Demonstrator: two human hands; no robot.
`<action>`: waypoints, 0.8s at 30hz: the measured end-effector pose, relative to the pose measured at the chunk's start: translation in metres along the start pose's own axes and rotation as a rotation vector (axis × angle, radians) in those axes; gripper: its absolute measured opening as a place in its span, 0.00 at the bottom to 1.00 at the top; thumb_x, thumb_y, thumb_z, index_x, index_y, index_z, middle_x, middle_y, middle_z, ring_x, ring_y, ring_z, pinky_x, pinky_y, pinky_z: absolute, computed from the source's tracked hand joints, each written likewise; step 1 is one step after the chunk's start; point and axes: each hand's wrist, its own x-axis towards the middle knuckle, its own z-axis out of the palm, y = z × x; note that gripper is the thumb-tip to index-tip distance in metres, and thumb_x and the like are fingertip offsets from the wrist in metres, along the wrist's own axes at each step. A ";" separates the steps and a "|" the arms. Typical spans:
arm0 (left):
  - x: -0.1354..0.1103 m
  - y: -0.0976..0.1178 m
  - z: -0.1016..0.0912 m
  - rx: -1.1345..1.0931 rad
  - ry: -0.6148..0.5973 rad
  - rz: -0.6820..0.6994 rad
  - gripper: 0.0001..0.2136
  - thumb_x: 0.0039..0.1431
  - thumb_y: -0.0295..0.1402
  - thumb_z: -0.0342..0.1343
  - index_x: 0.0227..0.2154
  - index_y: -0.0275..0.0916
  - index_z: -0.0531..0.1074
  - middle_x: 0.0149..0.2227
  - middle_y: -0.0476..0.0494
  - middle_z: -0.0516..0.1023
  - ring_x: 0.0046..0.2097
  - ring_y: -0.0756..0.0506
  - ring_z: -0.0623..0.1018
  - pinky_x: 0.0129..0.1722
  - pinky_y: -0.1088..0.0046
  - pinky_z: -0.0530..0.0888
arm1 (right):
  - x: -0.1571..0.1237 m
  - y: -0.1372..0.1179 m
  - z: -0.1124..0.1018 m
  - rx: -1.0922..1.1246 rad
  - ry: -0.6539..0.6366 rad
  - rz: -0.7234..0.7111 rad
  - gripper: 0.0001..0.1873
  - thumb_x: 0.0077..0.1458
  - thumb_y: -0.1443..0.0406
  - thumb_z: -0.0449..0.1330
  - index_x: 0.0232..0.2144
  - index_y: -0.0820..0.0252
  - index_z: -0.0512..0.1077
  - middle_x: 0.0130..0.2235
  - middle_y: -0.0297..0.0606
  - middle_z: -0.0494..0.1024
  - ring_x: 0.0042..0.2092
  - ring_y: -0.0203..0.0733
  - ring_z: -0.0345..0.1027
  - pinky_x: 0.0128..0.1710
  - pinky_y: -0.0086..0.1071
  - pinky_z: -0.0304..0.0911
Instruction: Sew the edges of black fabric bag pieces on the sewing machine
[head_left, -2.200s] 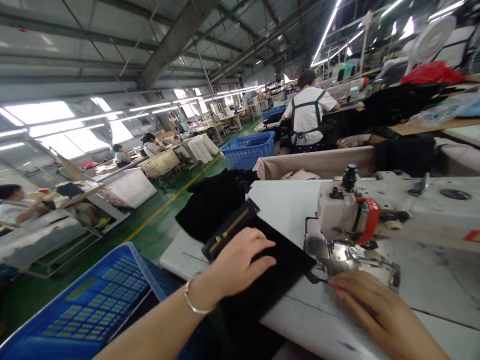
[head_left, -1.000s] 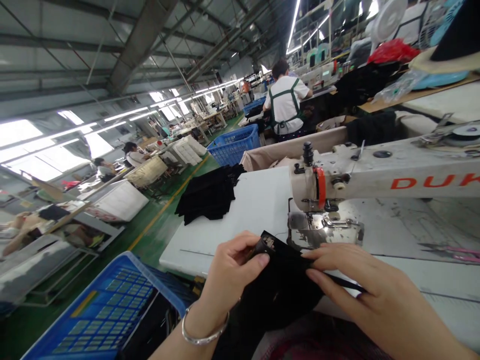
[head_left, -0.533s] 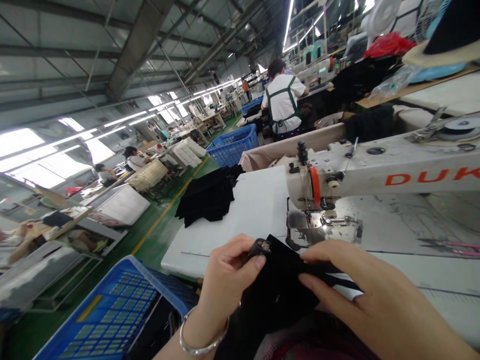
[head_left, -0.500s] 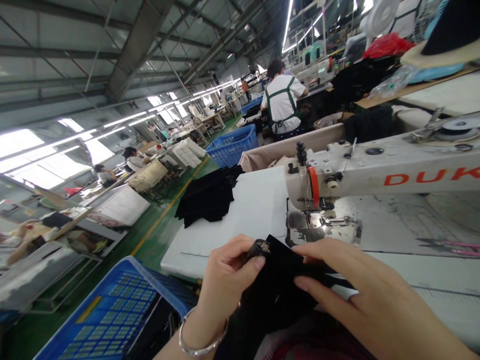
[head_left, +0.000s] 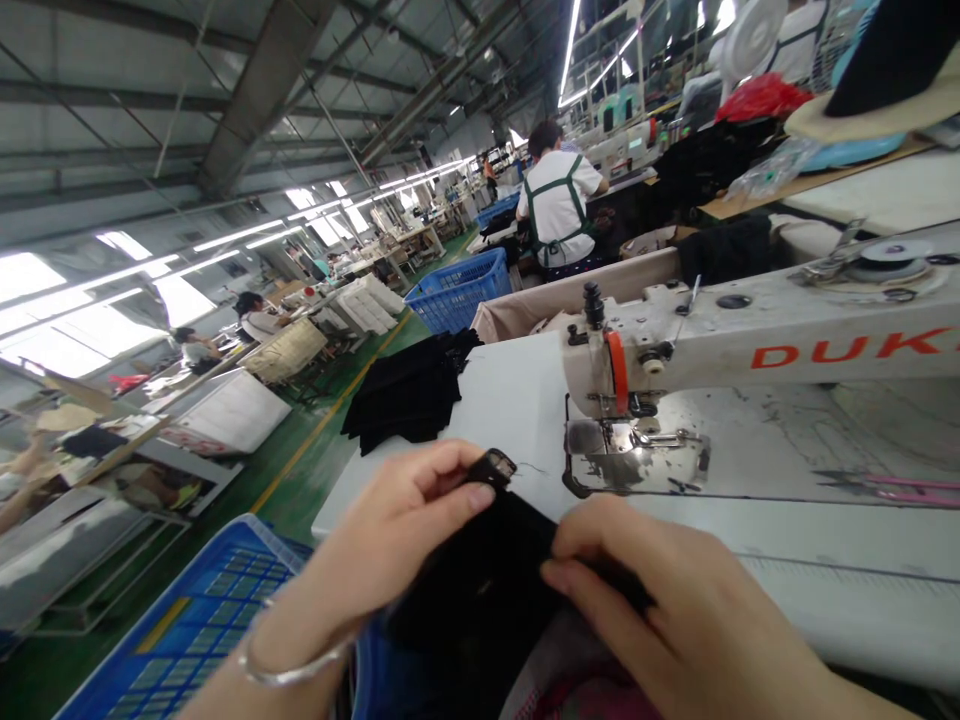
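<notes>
Black cloth (head_left: pixel 491 575), soft and light I'd guess (likely floppy); left hand (head_left: pixel 379 530) pinches its rolled end (head_left: pixel 495 467), right hand (head_left: pixel 675 590) its edge: I'd hold there.

Daylight glares through the windows (head_left: pixel 45 345) on the left, burnt out to white, while tube lights (head_left: pixel 247 236) streak brightly beneath a dim grey roof (head_left: pixel 112 120). The pale tabletop (head_left: pixel 514 385) is evenly lit, and the metal plate (head_left: pixel 645 462) set in it catches hard glints. The held black cloth (head_left: pixel 480 585) and the black stack (head_left: pixel 409 385) at the tabletop's left edge swallow nearly all detail. Motion blur smears the left hand (head_left: pixel 390 530) and bracelet (head_left: pixel 289 676). Wide-angle distortion stretches the outer edges; the distant background is soft.
</notes>
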 end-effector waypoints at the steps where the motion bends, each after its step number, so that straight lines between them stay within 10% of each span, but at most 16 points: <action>1: 0.004 0.010 -0.011 0.060 -0.072 0.013 0.08 0.60 0.36 0.58 0.37 0.39 0.78 0.34 0.44 0.79 0.35 0.45 0.77 0.34 0.73 0.72 | 0.001 -0.006 0.001 0.057 -0.027 -0.092 0.09 0.62 0.69 0.53 0.41 0.50 0.69 0.30 0.28 0.76 0.28 0.33 0.70 0.26 0.26 0.64; 6: 0.052 -0.012 -0.017 0.463 -0.395 0.088 0.07 0.61 0.32 0.55 0.36 0.41 0.77 0.35 0.47 0.80 0.38 0.44 0.77 0.38 0.73 0.72 | -0.010 0.019 0.023 0.111 -0.226 -0.144 0.23 0.59 0.76 0.49 0.54 0.52 0.67 0.41 0.29 0.79 0.39 0.30 0.74 0.39 0.21 0.67; 11: 0.123 -0.105 0.054 0.731 -0.153 0.222 0.04 0.57 0.28 0.59 0.34 0.37 0.77 0.36 0.42 0.77 0.40 0.42 0.76 0.43 0.66 0.72 | -0.016 0.109 0.049 -0.482 -0.281 -0.130 0.16 0.56 0.76 0.57 0.46 0.61 0.74 0.34 0.36 0.78 0.34 0.39 0.73 0.35 0.30 0.69; 16: 0.183 -0.134 0.101 0.743 0.120 0.265 0.09 0.60 0.31 0.59 0.43 0.35 0.76 0.46 0.34 0.74 0.51 0.36 0.71 0.52 0.56 0.68 | 0.008 0.156 0.023 -0.637 -0.227 -0.107 0.13 0.57 0.75 0.55 0.42 0.63 0.76 0.42 0.48 0.75 0.48 0.50 0.69 0.46 0.45 0.67; 24: 0.167 -0.144 0.122 0.687 0.087 0.421 0.08 0.64 0.30 0.54 0.42 0.38 0.76 0.43 0.40 0.77 0.48 0.41 0.75 0.51 0.60 0.73 | -0.011 0.176 0.001 -0.646 -0.220 -0.228 0.16 0.57 0.75 0.55 0.47 0.65 0.74 0.46 0.46 0.78 0.51 0.47 0.70 0.52 0.43 0.66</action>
